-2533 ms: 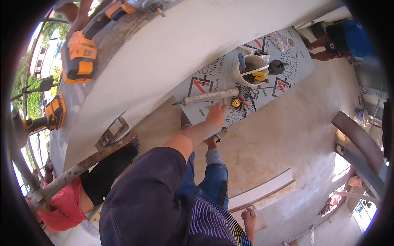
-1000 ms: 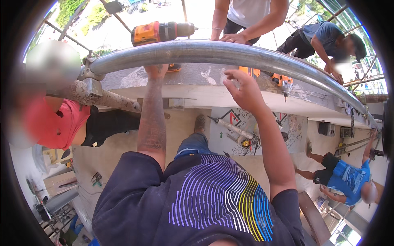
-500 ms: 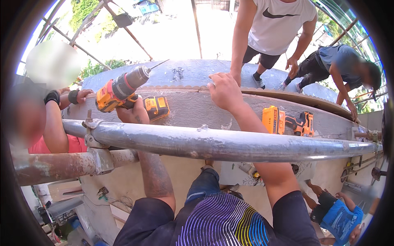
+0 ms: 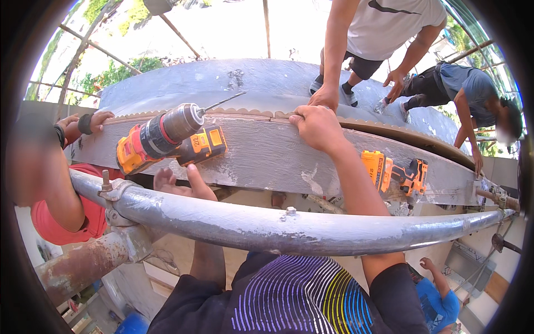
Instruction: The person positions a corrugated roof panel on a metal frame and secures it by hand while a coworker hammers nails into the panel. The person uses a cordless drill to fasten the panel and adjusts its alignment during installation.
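A yellow and black cordless drill [image 4: 161, 133] with a long bit lies on the grey board [image 4: 256, 150], its battery toward the middle. Just below its handle is my left hand [image 4: 186, 183], off the drill with fingers apart, partly behind the metal pipe. My right hand [image 4: 321, 128] grips the board's upper edge, fingers bent over the scalloped strip [image 4: 245, 112]. Right beyond it, the hand [image 4: 327, 97] of a person in a white top touches the same edge. To the right, a second yellow cordless tool [image 4: 392, 173] rests on the board.
A thick metal pipe [image 4: 267, 227] crosses in front of me, clamped at the left to a rusty pipe [image 4: 83, 267]. At left, another person's hand [image 4: 101, 121] rests on the board. One co-worker [image 4: 467, 92] bends at the far right; another in blue [image 4: 439, 300] is below.
My left hand has let go of the drill's handle and drawn back toward me. My right hand now bends over the edge. The view has shifted, and the person in white has moved slightly right.
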`<state>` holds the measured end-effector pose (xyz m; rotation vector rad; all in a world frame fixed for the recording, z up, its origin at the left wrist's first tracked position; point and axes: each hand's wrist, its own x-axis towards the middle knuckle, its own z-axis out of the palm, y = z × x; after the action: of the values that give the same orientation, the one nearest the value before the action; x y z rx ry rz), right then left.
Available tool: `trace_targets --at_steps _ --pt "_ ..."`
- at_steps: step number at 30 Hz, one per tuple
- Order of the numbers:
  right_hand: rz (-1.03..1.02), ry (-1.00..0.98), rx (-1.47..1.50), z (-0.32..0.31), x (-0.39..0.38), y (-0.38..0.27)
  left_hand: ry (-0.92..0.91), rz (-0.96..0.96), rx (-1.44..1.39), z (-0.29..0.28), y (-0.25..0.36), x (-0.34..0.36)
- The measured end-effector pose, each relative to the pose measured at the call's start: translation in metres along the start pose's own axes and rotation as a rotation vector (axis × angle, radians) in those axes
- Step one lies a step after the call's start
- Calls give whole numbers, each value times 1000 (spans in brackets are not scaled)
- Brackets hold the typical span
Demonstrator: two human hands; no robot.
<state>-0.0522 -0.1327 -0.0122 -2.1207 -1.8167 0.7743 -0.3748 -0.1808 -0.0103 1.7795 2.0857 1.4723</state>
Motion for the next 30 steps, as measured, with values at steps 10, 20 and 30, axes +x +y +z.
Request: trace_targets --at_steps 10,20,30 --pt "89 70 125 10 2 11 -681 582 -289 84 80 -7" --pt "73 -34 177 1 12 29 -1423 465 244 154 110 51" --pt "88 -317 -70 -34 2 48 -1481 354 152 158 102 64"
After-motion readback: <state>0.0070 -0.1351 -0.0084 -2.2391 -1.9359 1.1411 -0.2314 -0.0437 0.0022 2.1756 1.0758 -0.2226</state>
